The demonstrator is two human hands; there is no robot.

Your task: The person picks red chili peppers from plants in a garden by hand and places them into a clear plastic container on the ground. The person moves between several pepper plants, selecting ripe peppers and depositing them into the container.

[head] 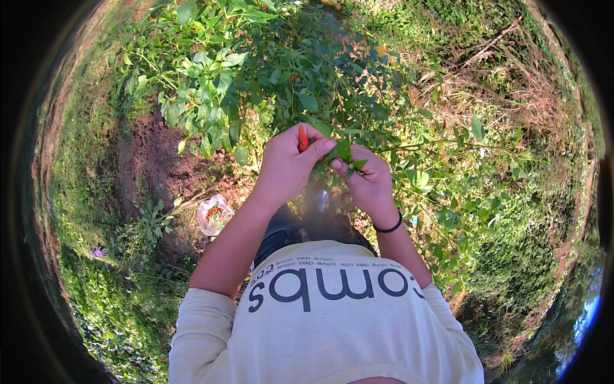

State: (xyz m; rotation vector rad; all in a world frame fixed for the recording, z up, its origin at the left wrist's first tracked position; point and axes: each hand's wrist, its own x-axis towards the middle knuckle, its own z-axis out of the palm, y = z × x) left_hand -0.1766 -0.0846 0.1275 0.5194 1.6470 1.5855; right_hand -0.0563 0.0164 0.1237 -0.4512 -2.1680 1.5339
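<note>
My left hand (292, 158) holds a red chili pepper (302, 138), which shows between its thumb and curled fingers. The same hand's thumb and fingertips also press on a green stem beside the leaves. Close on the right, my right hand (367, 177) pinches green leaves (343, 150) of the pepper plant between thumb and fingers. A black band circles the right wrist. Leafy pepper plants (230, 72) with a few red peppers among the leaves stand just beyond both hands. To the left of my left forearm, an open clear plastic bag (215, 214) on the ground holds red and green peppers.
A long leafy branch (446, 142) reaches out to the right of my hands. Bare reddish soil (153, 149) lies at the left, with low weeds around it. Dry stalks (499, 91) lie at the upper right. A purple flower (97, 252) shows at the far left.
</note>
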